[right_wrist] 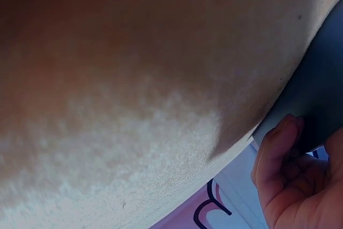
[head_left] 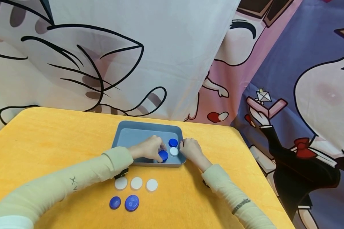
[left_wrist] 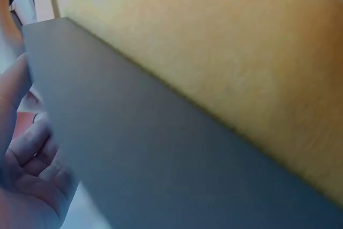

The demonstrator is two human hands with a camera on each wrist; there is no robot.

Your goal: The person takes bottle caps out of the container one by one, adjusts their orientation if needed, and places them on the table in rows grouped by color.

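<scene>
My left hand (head_left: 152,148) reaches into the grey-blue tray (head_left: 137,124) and pinches a blue bottle cap (head_left: 163,155) between thumb and fingers near the front wall. To its right in the tray lie another blue cap (head_left: 173,142) and a white cap (head_left: 174,151). My right hand (head_left: 190,149) grips the tray's right rim, its fingers curled there. In the left wrist view the tray wall (left_wrist: 161,148) hides the held cap from sight. The right wrist view has the right thumb (right_wrist: 276,156) against the tray's outer wall (right_wrist: 300,97).
In front of the tray, three white caps (head_left: 136,183) lie in a row on the yellow table (head_left: 74,133). Nearer still are two blue caps (head_left: 132,203), one smaller. A printed cartoon cloth (head_left: 172,63) hangs behind the table's far edge.
</scene>
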